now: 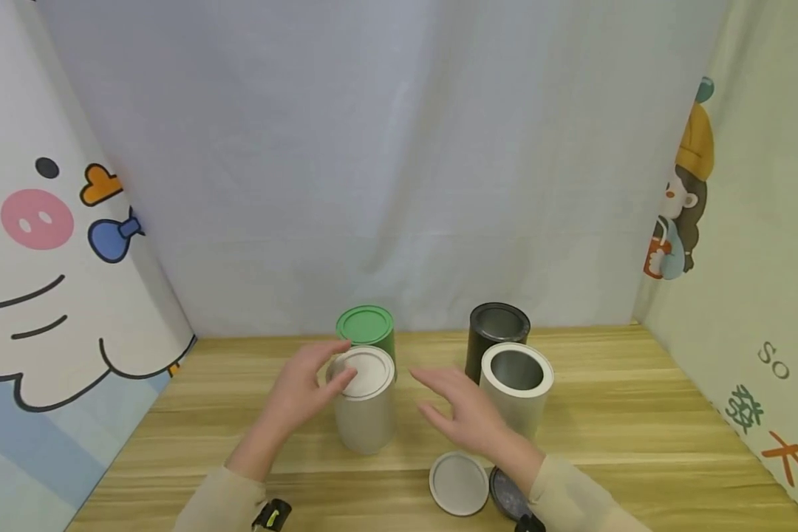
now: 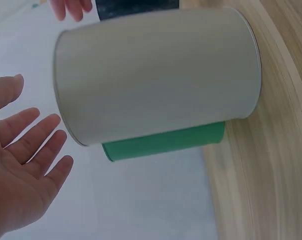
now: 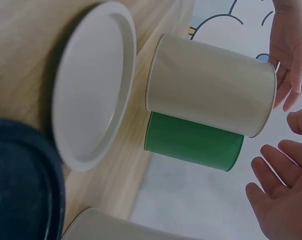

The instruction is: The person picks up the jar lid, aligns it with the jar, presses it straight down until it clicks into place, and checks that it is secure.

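Observation:
A white can with its lid on [image 1: 366, 414] stands upright on the table, and my left hand [image 1: 306, 380] hovers at its upper left side. In the left wrist view the fingers of that hand are spread and relaxed beside the can's lidded end. My right hand [image 1: 465, 414] hangs in the air between this can and a lidless white can [image 1: 520, 403], its fingers extended and holding nothing. Below the right hand lie a white lid [image 1: 459, 484] and a dark lid [image 1: 507, 491]. The right forearm partly covers the dark lid.
Behind the lidded white can stands a green can [image 1: 366, 325] with a green lid. A black can [image 1: 499, 332] stands behind the lidless one. The wooden table [image 1: 226, 414] meets a pale curtain [image 1: 399, 185] at the back and printed cloths on both sides.

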Demonstrator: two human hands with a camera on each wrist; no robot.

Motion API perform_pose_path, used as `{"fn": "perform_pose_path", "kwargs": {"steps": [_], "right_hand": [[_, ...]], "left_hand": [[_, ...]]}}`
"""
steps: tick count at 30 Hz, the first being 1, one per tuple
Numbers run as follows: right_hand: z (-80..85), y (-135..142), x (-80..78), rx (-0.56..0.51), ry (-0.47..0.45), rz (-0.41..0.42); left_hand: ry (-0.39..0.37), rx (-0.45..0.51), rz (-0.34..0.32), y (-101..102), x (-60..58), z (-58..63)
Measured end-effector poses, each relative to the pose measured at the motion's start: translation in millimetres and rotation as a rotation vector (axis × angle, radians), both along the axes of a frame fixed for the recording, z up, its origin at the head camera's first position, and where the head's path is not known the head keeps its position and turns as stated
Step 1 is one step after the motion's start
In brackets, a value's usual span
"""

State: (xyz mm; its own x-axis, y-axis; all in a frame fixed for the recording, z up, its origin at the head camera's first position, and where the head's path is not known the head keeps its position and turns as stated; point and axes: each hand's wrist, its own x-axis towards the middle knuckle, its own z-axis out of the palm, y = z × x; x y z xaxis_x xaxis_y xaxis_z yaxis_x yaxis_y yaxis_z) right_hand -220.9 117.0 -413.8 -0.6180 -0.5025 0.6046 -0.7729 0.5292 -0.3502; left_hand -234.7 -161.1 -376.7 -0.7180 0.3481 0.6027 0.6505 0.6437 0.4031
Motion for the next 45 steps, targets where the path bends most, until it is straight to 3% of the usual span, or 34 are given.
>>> {"fn": "perform_pose_path", "kwargs": {"steps": [7,15,18,25,32,37,45], "right_hand": [[-2.8,15,13.6,0.018,0.004,0.004],[-6.2,29,22.8,0.031,0.022,0.009],[-7.2,35,24.8,0.041,0.028,0.02],[-10.2,47,31.1,0.063,0.081,0.048],[-14.8,60,40.4,0.109,0.102,0.041],[-20.6,68,47.4,0.153,0.07,0.04],[-37.0,76,53.9,0.266,0.014,0.018]], "left_hand": [[0.031,-0.007,-0.051,10,17.8,6.1],[0.186,0.027,-0.129,28,31.8,-1.3],[0.2,0.036,-0.16,36,37.8,-5.3],[0.164,0.01,-0.209,54,49.3,-21.4],[0.191,-0.075,-0.242,70,51.6,-50.9],[0.123,-0.129,-0.242,78,54.3,-66.4],[-0.053,-0.207,-0.223,86,61.3,-76.5]]}}
